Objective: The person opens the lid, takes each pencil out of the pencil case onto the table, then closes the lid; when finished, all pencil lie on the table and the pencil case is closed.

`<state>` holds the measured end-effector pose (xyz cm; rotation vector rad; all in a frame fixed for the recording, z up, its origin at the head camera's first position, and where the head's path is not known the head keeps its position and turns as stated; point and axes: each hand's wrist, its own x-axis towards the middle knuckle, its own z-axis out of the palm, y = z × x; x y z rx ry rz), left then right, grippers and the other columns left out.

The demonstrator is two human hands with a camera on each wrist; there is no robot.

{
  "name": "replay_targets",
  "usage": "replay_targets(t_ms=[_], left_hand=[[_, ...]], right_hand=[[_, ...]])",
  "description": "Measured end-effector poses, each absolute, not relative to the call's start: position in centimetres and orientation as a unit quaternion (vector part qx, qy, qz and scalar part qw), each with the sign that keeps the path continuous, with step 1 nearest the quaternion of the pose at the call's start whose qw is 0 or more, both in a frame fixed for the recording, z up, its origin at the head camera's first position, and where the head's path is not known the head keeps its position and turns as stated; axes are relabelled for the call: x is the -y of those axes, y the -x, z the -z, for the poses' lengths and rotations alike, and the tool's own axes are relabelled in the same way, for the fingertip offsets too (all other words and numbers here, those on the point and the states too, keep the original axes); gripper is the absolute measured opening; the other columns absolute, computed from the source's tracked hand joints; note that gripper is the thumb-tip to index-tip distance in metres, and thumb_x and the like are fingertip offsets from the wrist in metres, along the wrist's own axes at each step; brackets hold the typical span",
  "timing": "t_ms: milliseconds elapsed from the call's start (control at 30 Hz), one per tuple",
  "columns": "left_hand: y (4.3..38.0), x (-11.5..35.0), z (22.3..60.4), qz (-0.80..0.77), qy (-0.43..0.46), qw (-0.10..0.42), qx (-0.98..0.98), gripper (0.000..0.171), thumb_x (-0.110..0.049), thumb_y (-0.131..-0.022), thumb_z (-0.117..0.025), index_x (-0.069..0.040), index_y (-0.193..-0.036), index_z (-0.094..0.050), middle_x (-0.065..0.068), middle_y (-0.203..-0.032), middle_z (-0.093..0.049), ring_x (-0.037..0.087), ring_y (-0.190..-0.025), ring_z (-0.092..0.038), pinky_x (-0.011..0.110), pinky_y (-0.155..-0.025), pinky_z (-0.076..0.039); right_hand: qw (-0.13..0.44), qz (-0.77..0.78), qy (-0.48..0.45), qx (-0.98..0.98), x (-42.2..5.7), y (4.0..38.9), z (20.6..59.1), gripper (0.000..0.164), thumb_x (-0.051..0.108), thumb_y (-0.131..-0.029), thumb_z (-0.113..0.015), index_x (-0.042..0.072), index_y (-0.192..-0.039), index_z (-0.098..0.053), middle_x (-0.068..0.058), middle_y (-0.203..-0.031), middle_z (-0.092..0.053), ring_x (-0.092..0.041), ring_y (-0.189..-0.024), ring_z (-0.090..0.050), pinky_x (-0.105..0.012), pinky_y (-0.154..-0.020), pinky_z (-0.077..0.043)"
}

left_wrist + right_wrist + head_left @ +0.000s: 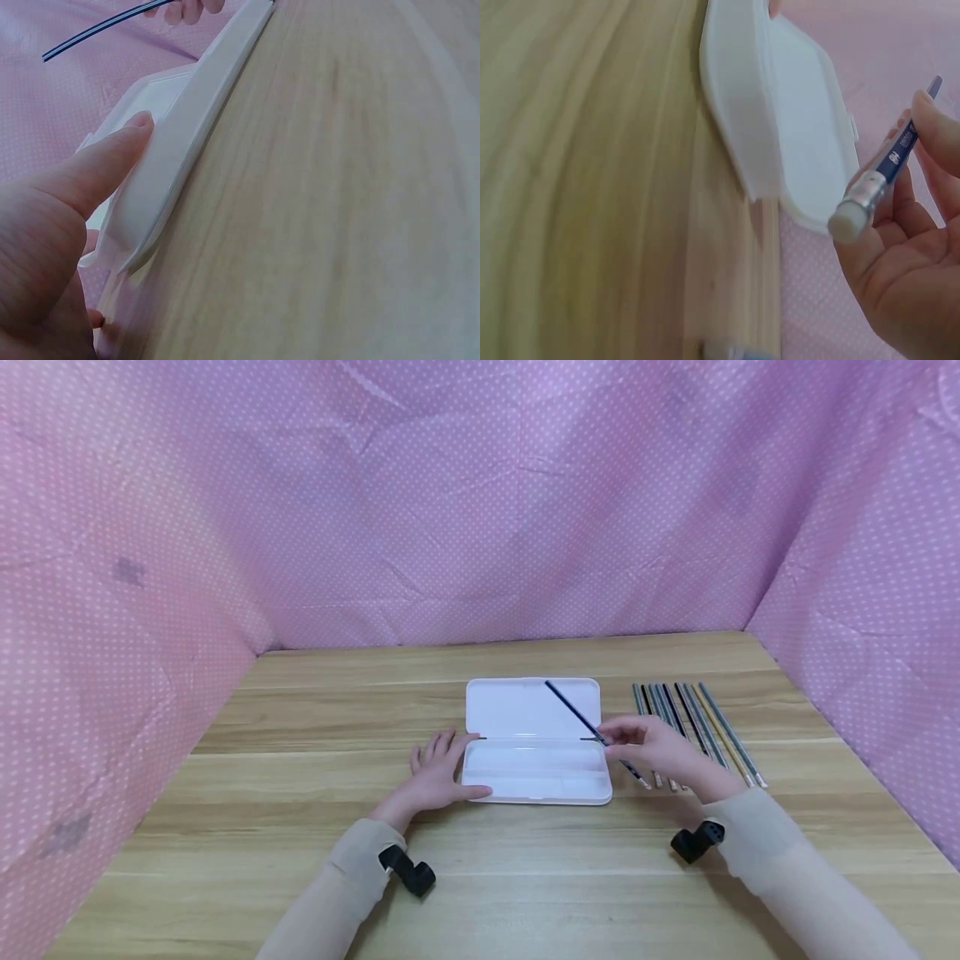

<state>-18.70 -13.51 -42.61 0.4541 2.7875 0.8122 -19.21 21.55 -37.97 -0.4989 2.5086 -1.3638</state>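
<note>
A white pencil case (537,787) lies unfolded on the table, its lid (510,706) spread flat toward the back and its compartments bare. My left hand (435,778) rests at the case's left end, fingers spread and the straight thumb (112,161) touching the front rim. Between thumb and fingers, my right hand (663,750) pinches a dark blue pencil (573,712) by the case's right end. The pencil slants, its white eraser end (847,223) toward me and its other end over the lid.
Several pencils (716,727) in blue, black and yellow lie in a row right of the case, partly hidden behind my right hand. The wooden table (337,702) meets pink dotted cloth (450,527) at its back and sides.
</note>
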Motion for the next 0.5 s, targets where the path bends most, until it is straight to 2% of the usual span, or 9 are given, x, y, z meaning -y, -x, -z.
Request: replay_targets(t_ms=[167,333,433,500], left_hand=[[18.6,13.5,42.6,-0.274,-0.153,0.101,-0.944,0.081,-0.051,-0.076,-0.073,-0.031,-0.143,-0.033,0.021,-0.154,-0.016,0.043,-0.142,-0.006,0.065,-0.106,0.005],[18.7,13.4,42.7,-0.267,-0.152,0.099,-0.947,0.082,-0.053,-0.075,-0.073,-0.032,-0.143,-0.032,0.021,-0.154,-0.017,0.042,-0.142,-0.007,0.064,-0.106,0.006],[18.8,13.3,42.6,-0.263,-0.151,0.098,-0.948,0.083,-0.054,-0.075,-0.073,-0.033,-0.143,-0.031,0.02,-0.154,-0.017,0.042,-0.142,-0.007,0.064,-0.106,0.006],[18.8,13.3,42.6,-0.262,-0.152,0.098,-0.948,0.083,-0.054,-0.075,-0.073,-0.033,-0.143,-0.031,0.02,-0.154,-0.017,0.042,-0.142,-0.007,0.064,-0.106,0.006]], right_hand=[[0.094,0.465,0.152,-0.867,-24.3,18.5,38.0,0.036,0.012,-0.09,-0.064,-0.006,-0.12,-0.058,-0.015,-0.105,-0.062,-0.002,-0.085,-0.055,-0.021,-0.072,-0.05],[0.068,0.491,0.143,-0.857,-27.5,17.8,38.6,0.037,0.007,-0.091,-0.061,-0.01,-0.122,-0.054,0.008,-0.096,-0.061,0.004,-0.084,-0.054,-0.017,-0.071,-0.049],[0.06,0.521,0.135,-0.84,-29.4,17.4,39.0,0.026,0.004,-0.092,-0.058,0.01,-0.117,-0.062,0.02,-0.093,-0.06,0.005,-0.082,-0.055,-0.016,-0.069,-0.048],[0.058,0.537,0.123,-0.832,-30.5,17.1,39.3,0.031,0.003,-0.092,-0.057,0.028,-0.109,-0.062,0.024,-0.093,-0.06,0.004,-0.08,-0.055,-0.016,-0.064,-0.047]])
